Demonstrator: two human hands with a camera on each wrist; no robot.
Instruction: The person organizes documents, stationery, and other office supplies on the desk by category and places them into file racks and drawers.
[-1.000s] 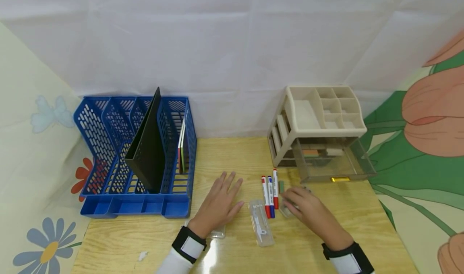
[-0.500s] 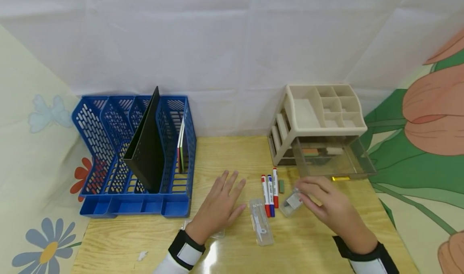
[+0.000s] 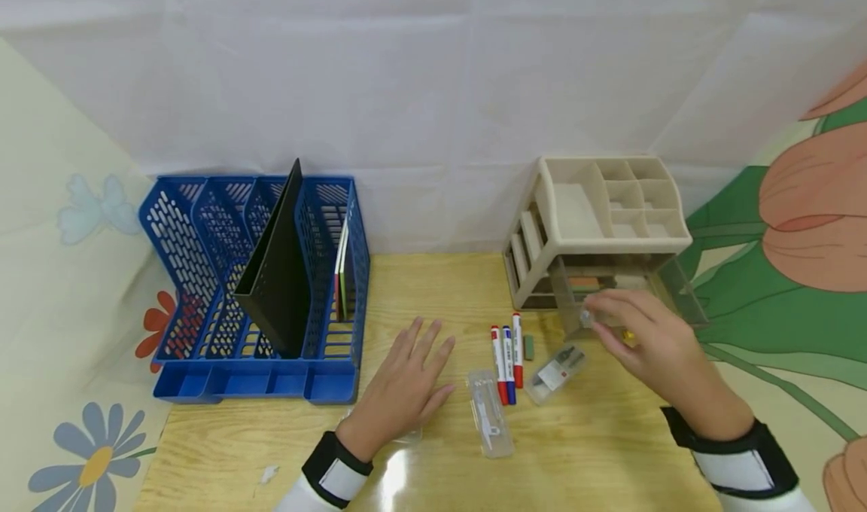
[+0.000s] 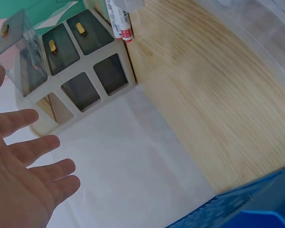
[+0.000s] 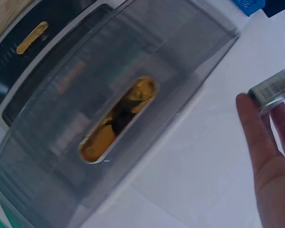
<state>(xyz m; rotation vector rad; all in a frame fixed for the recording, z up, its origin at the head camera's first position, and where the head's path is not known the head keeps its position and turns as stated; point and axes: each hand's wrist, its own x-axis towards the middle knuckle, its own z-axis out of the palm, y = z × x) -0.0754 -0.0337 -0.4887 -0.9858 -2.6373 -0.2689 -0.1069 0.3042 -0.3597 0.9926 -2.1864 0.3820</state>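
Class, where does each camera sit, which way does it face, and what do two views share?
Head: on the head, forward and down over the table; left hand and right hand show.
Left wrist: on that wrist, facing the organizer; left hand shows.
Right wrist: likewise, facing the open drawer; right hand shows.
Both wrist views share that drawer.

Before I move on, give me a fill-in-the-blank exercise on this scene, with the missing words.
A small labelled item is pinched in the ____ hand.
The whiteboard markers number ____.
The file rack holding the black folder is coloured ____.
On the organizer, the ____ drawer is pulled out.
Missing words: right; three; blue; top.
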